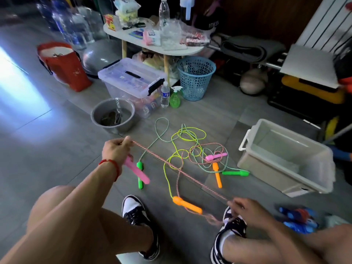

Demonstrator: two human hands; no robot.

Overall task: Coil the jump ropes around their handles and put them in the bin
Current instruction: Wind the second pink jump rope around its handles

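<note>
Left hand (116,149): curled round smooth pink plastic handle (136,170), pinching twisted red-white striped cord (179,171).
Right hand (245,210): pinching same cord, taut.
Bin: translucent rectangular plastic tub (285,180), two o'clock.

Grey tiled floor (219,103). Lying tangled on it: green (162,130), yellow (188,134) and pink-striped (219,147) jump ropes. Standing alongside: white bin (282,180), grey basin (112,115), blue basket (196,79).

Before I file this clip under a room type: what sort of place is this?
Probably a home storage or workout corner: a grey balance dome, a cluttered side table, a lidded clear tub on the tiled floor.
</note>
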